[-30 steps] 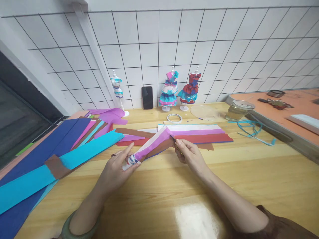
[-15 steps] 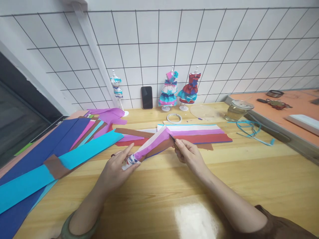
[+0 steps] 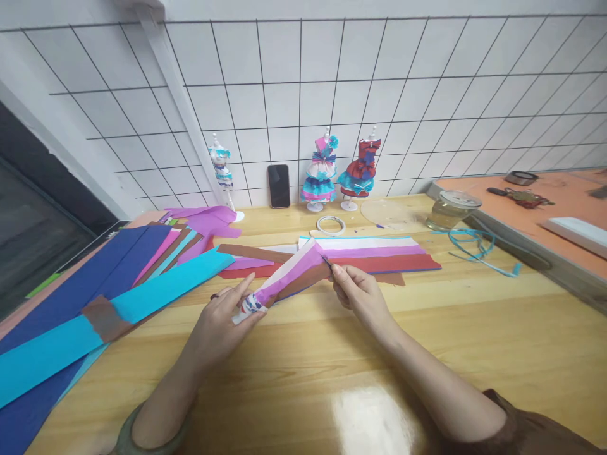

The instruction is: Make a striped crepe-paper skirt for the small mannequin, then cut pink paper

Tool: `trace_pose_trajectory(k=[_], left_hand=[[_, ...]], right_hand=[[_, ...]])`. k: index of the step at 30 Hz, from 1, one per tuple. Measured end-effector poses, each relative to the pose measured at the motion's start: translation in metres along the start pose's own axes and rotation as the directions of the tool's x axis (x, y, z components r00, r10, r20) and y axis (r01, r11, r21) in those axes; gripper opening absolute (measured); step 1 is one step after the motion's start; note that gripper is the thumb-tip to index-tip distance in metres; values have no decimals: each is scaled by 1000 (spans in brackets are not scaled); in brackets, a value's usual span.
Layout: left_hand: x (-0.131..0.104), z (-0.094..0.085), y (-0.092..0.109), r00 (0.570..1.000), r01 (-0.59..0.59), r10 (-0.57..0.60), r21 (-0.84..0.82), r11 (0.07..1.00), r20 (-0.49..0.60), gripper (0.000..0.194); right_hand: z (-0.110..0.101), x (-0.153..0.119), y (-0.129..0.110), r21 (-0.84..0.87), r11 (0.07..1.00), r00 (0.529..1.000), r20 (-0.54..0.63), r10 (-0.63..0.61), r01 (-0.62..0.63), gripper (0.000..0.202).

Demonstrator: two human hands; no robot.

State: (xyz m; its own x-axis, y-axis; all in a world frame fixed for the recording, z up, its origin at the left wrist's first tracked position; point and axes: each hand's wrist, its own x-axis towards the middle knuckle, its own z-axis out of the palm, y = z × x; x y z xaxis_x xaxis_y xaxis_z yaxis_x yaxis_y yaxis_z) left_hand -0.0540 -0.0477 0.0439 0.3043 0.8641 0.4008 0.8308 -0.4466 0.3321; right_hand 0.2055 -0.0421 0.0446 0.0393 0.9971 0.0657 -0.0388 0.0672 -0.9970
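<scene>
Pinched closed, the left hand [image 3: 222, 319] is holding the near end of a layered bundle [image 3: 296, 272] between thumb and fingers, with a patterned scrap of white, blue and red showing at that end. White, purple, brown and blue layers are running away from the hand at a slant, the far end lying over the other strips on the wooden table [image 3: 284, 392]. Closed narrowly as well, the right hand [image 3: 355, 287] is gripping a dark pointed tool [image 3: 327, 261] between thumb and fingers, and its tip is touching the purple layer near the far end. Whether the tool is scissors or tweezers, I cannot tell.

Behind the right hand, flat strips [image 3: 374, 249] in white, purple and red are lying side by side. To the left, a cyan strip [image 3: 165, 284] with a brown band [image 3: 105, 318] around it is lying across navy sheets [image 3: 80, 284]. White marks [image 3: 111, 234] beside these sheets are showing at the table's left edge, too small to read. Near the wall, a phone [image 3: 279, 186] is standing upright with a dark screen, and three small dress forms [image 3: 319, 174] are wearing ruffled outfits. A white ring [image 3: 331, 234] is lying in front of them.
</scene>
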Motion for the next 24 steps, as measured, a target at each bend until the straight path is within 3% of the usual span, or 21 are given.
trace_pose_trajectory(k=[12, 18, 24], left_hand=[[0, 0, -3, 1000, 2, -2, -37, 999, 13, 56], [0, -2, -1, 998, 29, -31, -32, 999, -52, 56], [0, -2, -1, 995, 15, -18, -30, 999, -102, 52]], right_hand=[[0, 1, 1, 14, 1000, 1000, 15, 0, 0, 40], [1, -1, -2, 24, 1000, 996, 86, 2, -4, 40], [1, -2, -2, 19, 1000, 997, 82, 9, -11, 40]])
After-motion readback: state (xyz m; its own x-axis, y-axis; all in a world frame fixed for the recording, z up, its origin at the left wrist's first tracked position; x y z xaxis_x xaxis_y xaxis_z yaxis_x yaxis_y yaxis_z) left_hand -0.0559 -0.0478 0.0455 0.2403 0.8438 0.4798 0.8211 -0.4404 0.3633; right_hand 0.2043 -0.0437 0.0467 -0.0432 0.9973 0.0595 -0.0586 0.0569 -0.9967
